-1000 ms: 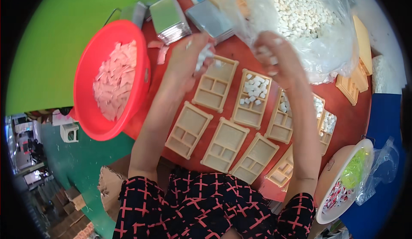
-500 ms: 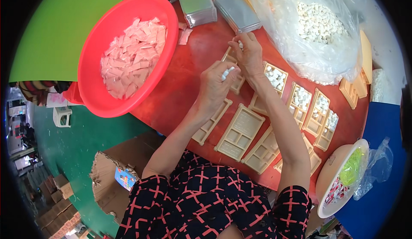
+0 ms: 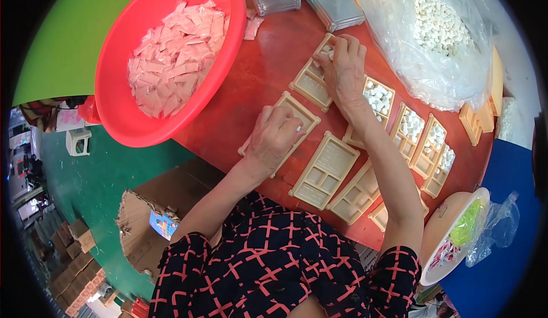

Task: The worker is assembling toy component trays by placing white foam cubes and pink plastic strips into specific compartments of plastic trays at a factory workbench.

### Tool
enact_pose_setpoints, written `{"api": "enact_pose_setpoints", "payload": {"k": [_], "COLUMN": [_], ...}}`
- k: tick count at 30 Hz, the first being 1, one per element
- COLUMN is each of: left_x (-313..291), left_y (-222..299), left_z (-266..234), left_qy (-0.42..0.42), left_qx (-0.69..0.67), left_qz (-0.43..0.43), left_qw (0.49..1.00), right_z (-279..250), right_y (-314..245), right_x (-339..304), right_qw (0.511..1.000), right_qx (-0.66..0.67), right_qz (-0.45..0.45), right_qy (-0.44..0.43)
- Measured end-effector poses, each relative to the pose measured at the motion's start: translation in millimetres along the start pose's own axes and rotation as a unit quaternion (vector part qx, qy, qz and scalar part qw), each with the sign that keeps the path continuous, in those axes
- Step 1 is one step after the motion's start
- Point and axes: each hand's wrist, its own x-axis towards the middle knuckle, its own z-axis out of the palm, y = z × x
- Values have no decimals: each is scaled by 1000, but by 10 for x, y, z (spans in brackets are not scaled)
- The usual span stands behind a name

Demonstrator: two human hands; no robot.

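Left hand [image 3: 275, 137] is curled loosely shut over some small white pieces, resting on the cream tray [image 3: 281, 131] right under it. Right hand [image 3: 344, 70] sits further up the red table [image 3: 251, 84], fingertips pinching white bits into the top tray [image 3: 315, 74], whose long axis slants away up-right.

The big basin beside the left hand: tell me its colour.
The basin is bright red, seen in the head view.

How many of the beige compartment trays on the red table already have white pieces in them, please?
5, perhaps more hidden: one under the right hand, one beside that wrist, and three further right.
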Motion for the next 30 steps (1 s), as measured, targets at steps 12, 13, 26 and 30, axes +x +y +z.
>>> {"api": "enact_pose_setpoints", "payload": {"k": [12,13,26,30], "left_x": [32,30,-32,-21], "left_y": [66,68,123,164], "left_z": [78,74,41,65], "left_qy": [2,6,-126,-159], "left_qx": [29,34,107,116], "left_qz": [30,28,31,-12], "left_qw": [999,999,986,980], "right_z": [12,-13,-29,-56], "right_y": [200,195,328,270], "right_x": [64,66,117,84], "right_qw": [998,999,995,990], "right_qx": [-30,-31,-93,-115], "right_qz": [-24,-6,-35,-63], "right_qy": [40,20,-22,-50]}}
